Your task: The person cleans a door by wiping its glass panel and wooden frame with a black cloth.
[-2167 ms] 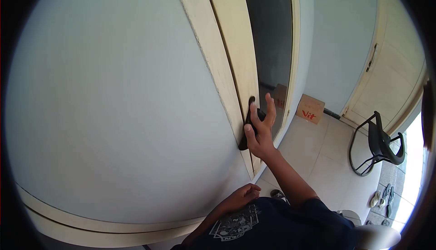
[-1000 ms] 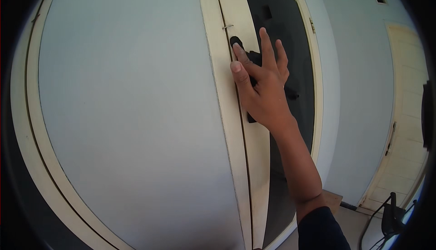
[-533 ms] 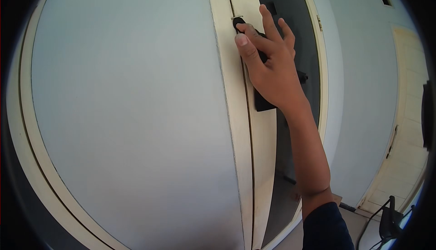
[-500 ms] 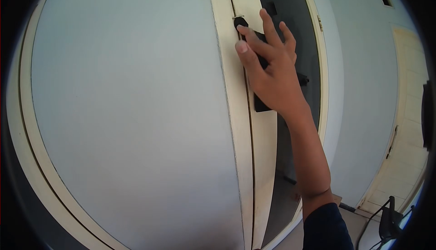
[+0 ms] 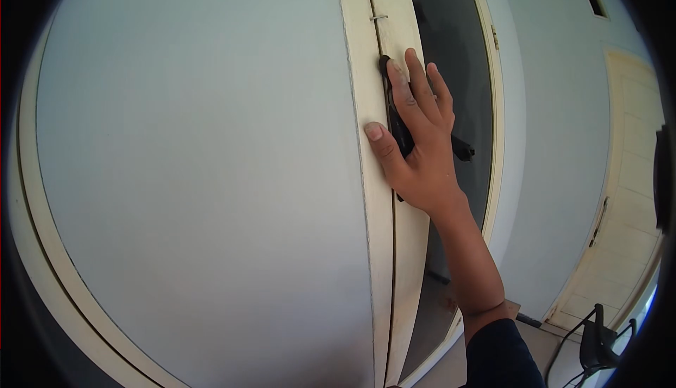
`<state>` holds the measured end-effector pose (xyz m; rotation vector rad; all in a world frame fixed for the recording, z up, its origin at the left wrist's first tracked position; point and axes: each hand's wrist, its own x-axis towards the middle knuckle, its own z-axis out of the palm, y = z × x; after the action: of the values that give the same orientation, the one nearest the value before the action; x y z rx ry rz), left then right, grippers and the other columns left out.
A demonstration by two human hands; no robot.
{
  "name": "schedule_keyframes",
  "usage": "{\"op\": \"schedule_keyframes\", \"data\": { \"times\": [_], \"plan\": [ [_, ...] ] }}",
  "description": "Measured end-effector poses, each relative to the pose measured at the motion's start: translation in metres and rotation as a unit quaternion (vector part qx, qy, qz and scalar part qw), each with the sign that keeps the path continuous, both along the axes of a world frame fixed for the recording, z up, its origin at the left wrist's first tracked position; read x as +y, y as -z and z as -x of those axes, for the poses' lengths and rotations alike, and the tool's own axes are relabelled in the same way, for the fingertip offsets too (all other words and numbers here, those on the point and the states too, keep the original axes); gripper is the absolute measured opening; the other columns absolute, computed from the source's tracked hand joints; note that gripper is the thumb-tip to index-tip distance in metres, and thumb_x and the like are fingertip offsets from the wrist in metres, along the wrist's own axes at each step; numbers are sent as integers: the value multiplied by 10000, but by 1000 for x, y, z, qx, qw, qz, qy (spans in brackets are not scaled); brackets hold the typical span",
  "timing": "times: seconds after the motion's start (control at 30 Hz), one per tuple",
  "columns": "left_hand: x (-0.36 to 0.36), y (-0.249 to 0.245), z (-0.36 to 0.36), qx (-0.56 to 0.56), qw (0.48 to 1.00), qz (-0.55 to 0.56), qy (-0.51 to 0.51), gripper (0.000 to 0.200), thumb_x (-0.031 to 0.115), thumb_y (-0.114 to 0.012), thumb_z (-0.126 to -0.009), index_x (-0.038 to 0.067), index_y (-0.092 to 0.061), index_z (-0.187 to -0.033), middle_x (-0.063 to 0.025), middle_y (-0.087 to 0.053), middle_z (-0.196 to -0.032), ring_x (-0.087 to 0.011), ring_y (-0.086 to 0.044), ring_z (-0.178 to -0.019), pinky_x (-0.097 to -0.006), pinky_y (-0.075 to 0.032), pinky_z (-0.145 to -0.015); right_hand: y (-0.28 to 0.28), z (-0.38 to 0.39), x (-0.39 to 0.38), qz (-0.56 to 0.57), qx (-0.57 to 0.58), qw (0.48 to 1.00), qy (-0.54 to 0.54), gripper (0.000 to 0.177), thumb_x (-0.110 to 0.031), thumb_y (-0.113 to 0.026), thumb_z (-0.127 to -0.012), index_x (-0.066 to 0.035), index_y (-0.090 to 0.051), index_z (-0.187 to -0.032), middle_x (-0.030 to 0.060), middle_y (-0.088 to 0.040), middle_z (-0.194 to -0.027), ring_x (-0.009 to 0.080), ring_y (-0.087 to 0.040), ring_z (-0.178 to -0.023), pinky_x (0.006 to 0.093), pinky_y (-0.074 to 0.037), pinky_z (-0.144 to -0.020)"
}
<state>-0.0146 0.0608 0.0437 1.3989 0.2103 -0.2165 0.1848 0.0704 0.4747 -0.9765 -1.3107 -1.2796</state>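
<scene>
My right hand [image 5: 422,148] reaches up from the lower right over a long black fitting [image 5: 401,138] at the edge of a cream wooden frame [image 5: 412,247]. Its fingers are stretched out and the thumb stands apart, the thumb tip against the frame left of the seam. The index fingertip lies right beside the fitting's rounded black top end [image 5: 384,63]. A black lever-like part [image 5: 462,150] sticks out to the right from behind the hand. The palm hides much of the fitting. Above it, a small metal pin [image 5: 379,17] crosses the seam. My left hand is out of the picture.
A large pale panel [image 5: 204,177] fills the left side. Dark glass [image 5: 454,57] sits right of the cream frame, with a hinge [image 5: 494,36] on its outer edge. Further right are a cream door [image 5: 627,163] and a black chair [image 5: 598,342] on the floor.
My right hand has moved down and its index finger has straightened from a bend. The black rounded end now sits lower, further from the metal pin. The view has shifted slightly.
</scene>
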Motion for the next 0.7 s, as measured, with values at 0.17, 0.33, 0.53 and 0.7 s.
{"op": "schedule_keyframes", "data": {
  "times": [0.17,0.33,0.53,0.7],
  "plan": [
    [1,20,-1,-13,1000,4,-10,497,474,-595,-987,84,-531,-1288,-43,-616,-1026,-137,-598,-793,-307,-503,-738,-5,-1,-5,11,28,999,33,566,-442,-646,-922,-118,-589,-1383,228,-386,-1536,494,-242,-1408,576,-185,-1137],
    [1,20,-9,-24,999,-20,10,468,457,-588,-995,86,-534,-1274,-33,-604,-1006,-130,-582,-793,-297,-494,-733,-36,-8,1,-27,37,996,79,500,-446,-632,-934,-126,-652,-1317,305,-369,-1514,524,-225,-1401,596,-187,-1141],
    [-3,-2,-7,-31,999,-16,18,434,444,-585,-1002,90,-543,-1250,-19,-583,-978,-123,-554,-812,-288,-477,-735,9,-12,-4,-10,37,996,78,459,-386,-633,-944,-87,-664,-1290,324,-379,-1498,534,-218,-1403,608,-178,-1142],
    [-2,-4,-6,-36,999,-13,8,440,457,-581,-1000,90,-556,-1242,-21,-585,-1013,-135,-548,-921,-312,-471,-794,-7,-15,0,-9,31,996,86,462,-373,-636,-940,-66,-663,-1284,328,-397,-1480,534,-222,-1400,615,-182,-1138]
  ]
}}
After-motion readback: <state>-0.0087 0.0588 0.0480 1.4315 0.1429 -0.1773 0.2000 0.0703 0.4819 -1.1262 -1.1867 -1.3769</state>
